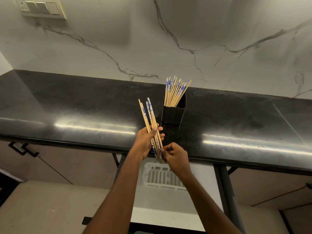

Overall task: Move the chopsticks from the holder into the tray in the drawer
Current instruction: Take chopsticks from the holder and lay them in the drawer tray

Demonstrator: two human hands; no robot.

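The held chopsticks (150, 114) are slim, pale wooden rods with blue-and-white patterned top ends, slightly fanned and tilted left. The left hand (143, 144) grips them at mid-length, fingers curled behind and thumb across the front; the right hand (175, 156) pinches their lower ends between thumb and fingertips; the bundle hangs above the desk's front edge, just left of the holder (173, 114). The holder is a matte black, square-sided cup with ribbed walls, upright on the desk (84, 105); the standing chopsticks (174, 91), of the same kind, lean in it toward the right, patterned ends up. The desk is glossy black speckled stone, streaked with reflected light. Below the hands the drawer (168, 215) stands open, white inside; the tray (160, 179) in it is white slotted plastic, partly hidden by the right forearm; its contents cannot be told. Behind rises a grey-veined marble wall (185, 39) with a cream switch plate (40, 8); a black cabinet handle (22, 148) shows at left.
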